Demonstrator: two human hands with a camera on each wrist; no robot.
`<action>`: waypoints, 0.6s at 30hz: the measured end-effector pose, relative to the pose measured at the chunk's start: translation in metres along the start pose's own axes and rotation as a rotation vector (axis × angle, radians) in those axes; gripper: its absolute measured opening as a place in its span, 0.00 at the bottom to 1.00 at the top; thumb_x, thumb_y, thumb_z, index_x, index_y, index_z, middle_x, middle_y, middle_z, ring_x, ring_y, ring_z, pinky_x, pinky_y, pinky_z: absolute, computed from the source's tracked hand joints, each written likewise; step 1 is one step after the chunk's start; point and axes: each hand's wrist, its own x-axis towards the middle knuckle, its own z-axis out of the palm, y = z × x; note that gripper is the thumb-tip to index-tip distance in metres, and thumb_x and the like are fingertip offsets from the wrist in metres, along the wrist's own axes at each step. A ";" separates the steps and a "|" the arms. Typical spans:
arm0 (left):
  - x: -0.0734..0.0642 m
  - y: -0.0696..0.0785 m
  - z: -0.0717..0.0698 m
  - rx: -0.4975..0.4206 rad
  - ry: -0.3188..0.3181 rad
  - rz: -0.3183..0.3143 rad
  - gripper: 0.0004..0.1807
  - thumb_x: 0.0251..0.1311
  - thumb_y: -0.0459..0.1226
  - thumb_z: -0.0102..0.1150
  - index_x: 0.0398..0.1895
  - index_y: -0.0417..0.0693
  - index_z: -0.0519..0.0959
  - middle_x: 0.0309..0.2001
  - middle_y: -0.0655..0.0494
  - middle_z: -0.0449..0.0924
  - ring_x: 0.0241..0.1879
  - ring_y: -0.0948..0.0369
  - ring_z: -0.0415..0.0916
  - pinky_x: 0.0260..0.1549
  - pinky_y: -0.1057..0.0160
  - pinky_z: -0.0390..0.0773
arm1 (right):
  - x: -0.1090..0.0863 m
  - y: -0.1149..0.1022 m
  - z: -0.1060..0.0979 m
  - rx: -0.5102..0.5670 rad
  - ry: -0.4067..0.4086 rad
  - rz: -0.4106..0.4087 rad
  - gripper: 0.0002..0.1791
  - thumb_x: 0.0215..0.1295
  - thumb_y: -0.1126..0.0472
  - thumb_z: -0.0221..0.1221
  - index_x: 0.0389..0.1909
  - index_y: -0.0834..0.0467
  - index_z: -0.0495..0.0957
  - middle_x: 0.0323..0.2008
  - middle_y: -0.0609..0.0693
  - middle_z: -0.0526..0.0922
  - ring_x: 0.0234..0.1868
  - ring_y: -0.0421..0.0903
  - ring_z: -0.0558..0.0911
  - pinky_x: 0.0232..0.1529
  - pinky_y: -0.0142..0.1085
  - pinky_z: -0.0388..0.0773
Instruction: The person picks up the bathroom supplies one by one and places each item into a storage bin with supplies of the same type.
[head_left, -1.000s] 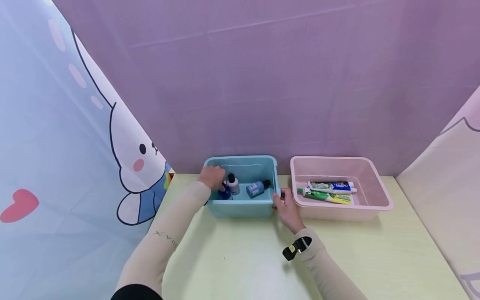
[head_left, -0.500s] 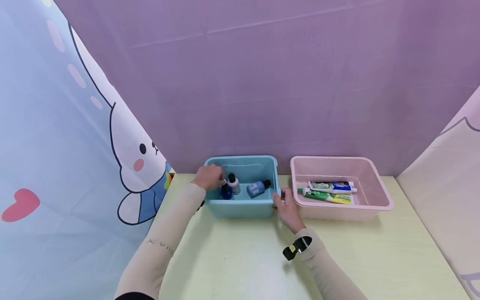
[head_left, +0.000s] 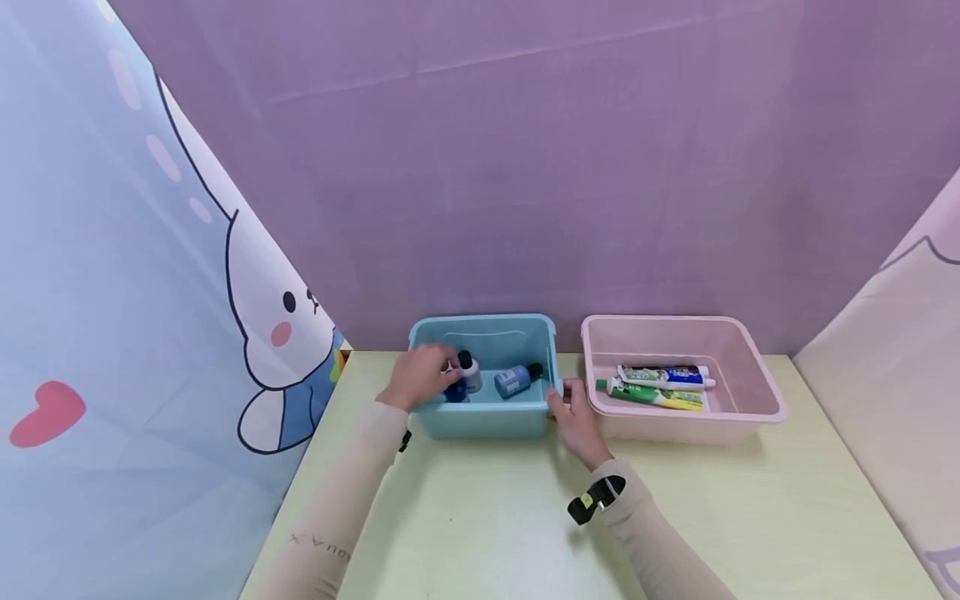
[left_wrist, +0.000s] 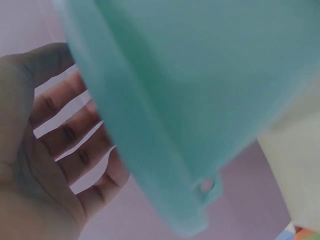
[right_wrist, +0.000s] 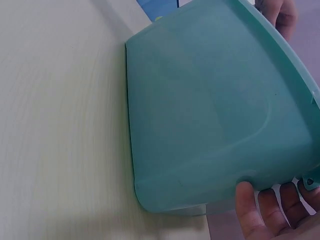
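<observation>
My left hand (head_left: 418, 375) reaches over the left rim of a blue plastic bin (head_left: 491, 423). Its fingers are spread and gently bent in the left wrist view, their tips hidden behind the rim. In the head view they overlap the top of a dark blue bottle (head_left: 455, 392). Beside that bottle stands a pale one with a black cap (head_left: 465, 359), while a light blue bottle (head_left: 513, 382) lies on its side. My right hand (head_left: 579, 423) holds the bin's front right corner, thumb (right_wrist: 245, 200) against the wall and fingers round the side.
Right of the blue bin stands a pink bin (head_left: 686, 416) with toothpaste tubes (head_left: 652, 393) lying in it. Both bins sit on a pale table (head_left: 510, 508). A purple cloth (head_left: 517, 183) hangs behind them, with printed cloths at both sides.
My left hand shifts from above the dark blue bottle out to the left rim, then lower and nearer, back over the bottle's top. My right hand stays at the bin's corner.
</observation>
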 end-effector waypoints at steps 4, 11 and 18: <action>-0.012 0.006 0.008 -0.026 0.092 0.004 0.07 0.67 0.48 0.65 0.39 0.58 0.85 0.35 0.62 0.82 0.30 0.65 0.76 0.27 0.63 0.77 | 0.004 0.011 0.001 -0.007 0.017 -0.010 0.24 0.82 0.49 0.46 0.67 0.62 0.60 0.63 0.62 0.68 0.64 0.59 0.72 0.61 0.52 0.80; -0.035 0.014 0.019 -0.159 0.308 -0.012 0.04 0.65 0.44 0.68 0.38 0.56 0.85 0.33 0.61 0.80 0.29 0.65 0.74 0.28 0.62 0.76 | 0.004 0.015 0.000 -0.015 -0.003 0.013 0.28 0.82 0.49 0.46 0.70 0.66 0.61 0.64 0.65 0.70 0.63 0.60 0.74 0.61 0.54 0.79; -0.057 0.020 0.030 -0.229 0.414 -0.049 0.04 0.64 0.43 0.69 0.38 0.55 0.85 0.35 0.55 0.83 0.35 0.59 0.81 0.34 0.57 0.81 | -0.010 0.022 -0.007 -0.079 -0.021 -0.025 0.32 0.81 0.41 0.42 0.68 0.63 0.67 0.61 0.64 0.75 0.63 0.61 0.77 0.60 0.54 0.79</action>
